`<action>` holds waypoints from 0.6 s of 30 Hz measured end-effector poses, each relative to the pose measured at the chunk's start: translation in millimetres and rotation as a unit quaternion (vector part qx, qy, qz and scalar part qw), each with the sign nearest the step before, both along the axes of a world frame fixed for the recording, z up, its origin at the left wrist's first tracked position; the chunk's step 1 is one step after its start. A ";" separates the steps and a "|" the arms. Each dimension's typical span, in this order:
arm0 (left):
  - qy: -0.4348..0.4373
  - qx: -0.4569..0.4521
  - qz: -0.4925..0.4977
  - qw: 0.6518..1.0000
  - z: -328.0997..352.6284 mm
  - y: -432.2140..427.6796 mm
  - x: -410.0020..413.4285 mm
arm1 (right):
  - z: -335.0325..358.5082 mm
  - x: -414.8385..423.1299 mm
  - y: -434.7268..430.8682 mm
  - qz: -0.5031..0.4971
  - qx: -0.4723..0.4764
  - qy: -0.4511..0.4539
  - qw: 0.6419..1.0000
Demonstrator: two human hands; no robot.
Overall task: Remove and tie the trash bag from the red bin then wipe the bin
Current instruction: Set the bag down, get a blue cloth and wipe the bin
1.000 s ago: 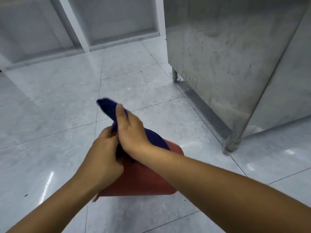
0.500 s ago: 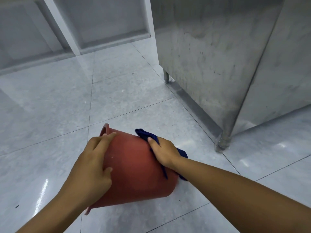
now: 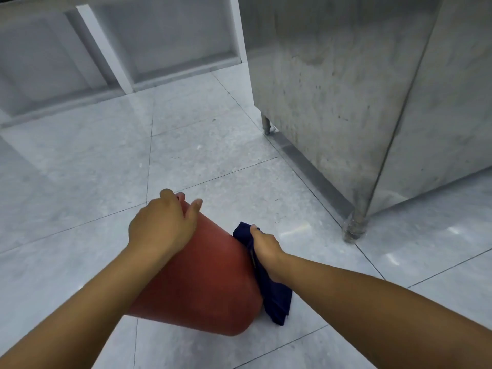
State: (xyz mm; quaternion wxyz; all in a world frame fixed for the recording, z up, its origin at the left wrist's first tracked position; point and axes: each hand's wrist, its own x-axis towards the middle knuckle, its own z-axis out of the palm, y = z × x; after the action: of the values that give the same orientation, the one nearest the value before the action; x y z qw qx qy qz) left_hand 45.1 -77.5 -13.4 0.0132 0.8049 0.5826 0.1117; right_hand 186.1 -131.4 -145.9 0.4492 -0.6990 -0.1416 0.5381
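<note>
While the red bin (image 3: pixel 202 283) lies tipped over on the tiled floor (image 3: pixel 80 182), your left hand (image 3: pixel 162 225) grips its far rim, fingers curled over the edge; your right hand (image 3: pixel 266 246) holds a dark blue cloth (image 3: pixel 277 299) against its right side, finger curl unclear; a steel cabinet (image 3: pixel 332 102) stands well apart.

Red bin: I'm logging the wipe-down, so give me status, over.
Left hand grips the rim of the red bin, tipped, mouth facing away. Right hand holds blue cloth against its right wall. No trash bag in view; steel cabinet stands apart.
</note>
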 end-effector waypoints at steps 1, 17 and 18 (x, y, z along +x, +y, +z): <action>0.026 -0.021 0.026 0.999 1.6 12.5 5.1 | 4.4 0.9 0.7 -0.012 -0.002 0.024 1.000; 0.119 0.143 -0.180 0.966 -10.4 -24.6 -30.0 | 69.2 12.2 32.5 -0.115 0.167 0.056 0.978; 0.140 0.144 -0.189 0.961 -11.9 -27.3 -34.0 | 68.5 9.9 31.5 -0.119 0.170 0.049 0.977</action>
State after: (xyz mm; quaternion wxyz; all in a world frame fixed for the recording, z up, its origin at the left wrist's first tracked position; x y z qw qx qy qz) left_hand 11.1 -104.8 -25.4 -0.1633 0.9015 0.3935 0.0758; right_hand 196.0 -100.0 -77.4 0.6285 -0.5971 -0.1244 0.4827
